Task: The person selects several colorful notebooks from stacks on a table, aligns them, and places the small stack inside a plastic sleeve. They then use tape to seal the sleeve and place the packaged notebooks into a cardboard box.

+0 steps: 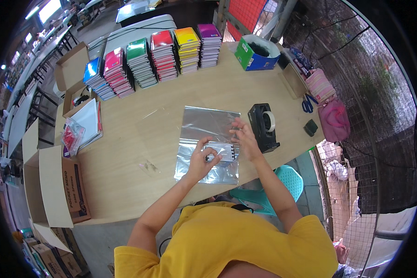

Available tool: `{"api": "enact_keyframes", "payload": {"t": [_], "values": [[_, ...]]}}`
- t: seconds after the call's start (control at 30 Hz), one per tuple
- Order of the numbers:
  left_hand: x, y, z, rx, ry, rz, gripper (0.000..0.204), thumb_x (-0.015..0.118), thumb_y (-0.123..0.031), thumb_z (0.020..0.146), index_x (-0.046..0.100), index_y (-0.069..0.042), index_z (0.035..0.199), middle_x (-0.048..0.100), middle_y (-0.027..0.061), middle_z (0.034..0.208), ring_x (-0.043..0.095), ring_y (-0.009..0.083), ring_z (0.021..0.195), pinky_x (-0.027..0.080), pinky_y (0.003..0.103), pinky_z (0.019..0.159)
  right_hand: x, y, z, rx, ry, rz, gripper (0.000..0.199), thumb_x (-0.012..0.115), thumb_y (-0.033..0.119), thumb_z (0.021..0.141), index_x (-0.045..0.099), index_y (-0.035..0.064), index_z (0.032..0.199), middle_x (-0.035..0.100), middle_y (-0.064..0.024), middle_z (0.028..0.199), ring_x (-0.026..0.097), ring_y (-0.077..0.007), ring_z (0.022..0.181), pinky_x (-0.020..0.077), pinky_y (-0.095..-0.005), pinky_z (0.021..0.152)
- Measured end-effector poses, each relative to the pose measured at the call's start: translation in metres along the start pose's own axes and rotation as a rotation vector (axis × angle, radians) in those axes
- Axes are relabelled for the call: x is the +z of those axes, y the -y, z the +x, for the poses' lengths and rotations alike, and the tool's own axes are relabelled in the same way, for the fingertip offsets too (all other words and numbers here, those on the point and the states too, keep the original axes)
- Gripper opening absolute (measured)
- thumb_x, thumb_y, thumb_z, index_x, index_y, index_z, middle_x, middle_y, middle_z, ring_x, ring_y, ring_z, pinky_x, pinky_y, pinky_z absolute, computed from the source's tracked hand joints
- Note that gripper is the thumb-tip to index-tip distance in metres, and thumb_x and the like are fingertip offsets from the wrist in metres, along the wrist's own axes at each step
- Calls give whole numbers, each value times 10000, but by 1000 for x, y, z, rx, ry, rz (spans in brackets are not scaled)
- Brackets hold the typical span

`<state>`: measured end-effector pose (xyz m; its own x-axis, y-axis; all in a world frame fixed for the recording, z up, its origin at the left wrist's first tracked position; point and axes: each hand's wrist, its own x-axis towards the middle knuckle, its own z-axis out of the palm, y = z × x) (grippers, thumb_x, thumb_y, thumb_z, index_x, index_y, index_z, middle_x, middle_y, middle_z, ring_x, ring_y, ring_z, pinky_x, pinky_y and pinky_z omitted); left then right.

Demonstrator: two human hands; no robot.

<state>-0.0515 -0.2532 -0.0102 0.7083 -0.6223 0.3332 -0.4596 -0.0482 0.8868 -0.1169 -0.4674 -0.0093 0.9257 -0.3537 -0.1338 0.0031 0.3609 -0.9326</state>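
A clear, glossy plastic sheet (pixel 203 125) lies flat at the middle of the frame, creased and glinting, its lower half brighter with reflections. Within that lower half, just right of the frame's centre, lies a small, pale notebook (pixel 225 152), black binding loops along its right edge, its left end partly hidden.

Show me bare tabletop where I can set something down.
Bare tabletop lies just right of the open carton; a smaller patch lies between the tape dispenser and blue scissors. Crowded: the back, with notebook stacks side by side, and the clear plastic under the left hand and right hand.
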Motion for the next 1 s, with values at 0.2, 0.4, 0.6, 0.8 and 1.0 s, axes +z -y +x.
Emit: {"api": "enact_keyframes", "payload": {"t": [0.2,0.4,0.6,0.8,1.0], "values": [[7,10,-2,-192,42,-141,347,803,-100,744,538,-32,956,585,183,1147,606,282,1049,481,348,873,10,10,5,-23,285,-403,623,722,193,858,453,49,1401,533,-88,1265,517,-157,1158,434,-319,969],[17,26,0,-354,-90,-514,761,824,48,630,350,-59,1215,607,125,972,611,201,929,495,320,840,22,31,-13,-259,334,-741,676,777,107,776,487,41,1383,569,-75,1234,542,-161,1113,448,-290,942],[15,13,1,-403,-101,-563,777,785,116,627,369,-40,1264,605,97,979,603,178,943,504,296,839,8,-10,-6,16,77,-173,898,822,77,691,377,80,1472,614,-110,1129,574,-167,1062,464,-302,899],[18,19,4,-381,-124,-471,722,759,111,669,448,-12,1309,622,81,996,604,151,941,503,277,840,27,-11,-16,-68,157,-446,864,792,36,720,380,107,1476,606,-67,1035,596,-166,978,483,-294,833],[20,5,5,-389,-161,-502,478,750,52,704,620,-11,1159,617,55,955,597,159,941,472,285,849,29,-6,-10,-501,126,-635,310,796,50,724,713,43,1022,643,-91,923,629,-212,915,493,-307,763]]}}
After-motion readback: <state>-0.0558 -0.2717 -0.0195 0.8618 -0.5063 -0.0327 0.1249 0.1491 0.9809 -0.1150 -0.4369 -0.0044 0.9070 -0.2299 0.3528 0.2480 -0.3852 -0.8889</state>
